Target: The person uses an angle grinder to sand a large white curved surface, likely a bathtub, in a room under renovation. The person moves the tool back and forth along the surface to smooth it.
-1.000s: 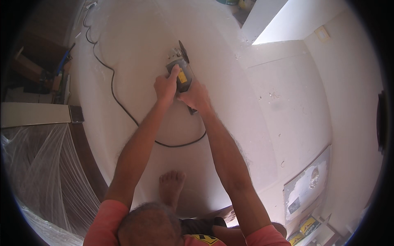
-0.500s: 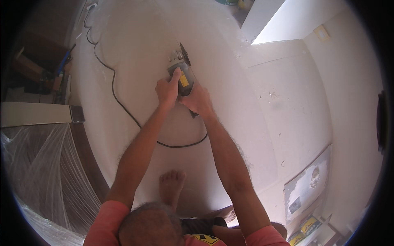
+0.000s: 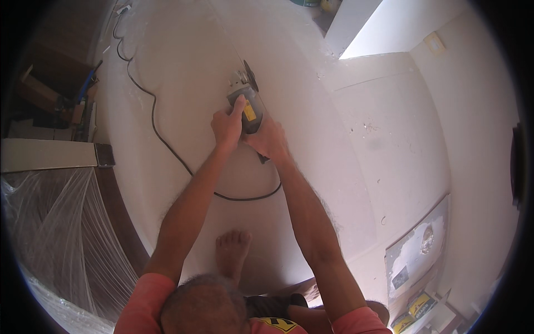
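Both of my hands grip an angle grinder [image 3: 248, 93] with a dark body, a grey metal head and a yellow label. Its thin cutting disc [image 3: 251, 75] stands on edge at the far right side of the head, along a straight line in the pale dusty floor [image 3: 311, 167]. My left hand [image 3: 227, 123] wraps the body's left side, thumb on top. My right hand [image 3: 268, 137] closes round the rear of the body, hiding much of it. From the tool's back end a black power cord [image 3: 239, 199] loops over the floor.
The cord runs to a white plug connection [image 3: 123, 9] at the far left. Plastic sheeting [image 3: 50, 222] covers furniture on the left. A patched board [image 3: 417, 245] and yellow-and-black packages [image 3: 414, 312] lie at the right. A white wall corner [image 3: 353, 28] juts in at the back. My bare foot [image 3: 233, 250] stands near.
The grinder and both hands have shifted very slightly, by a few pixels toward me. My grip is the same, and the cord has barely moved.
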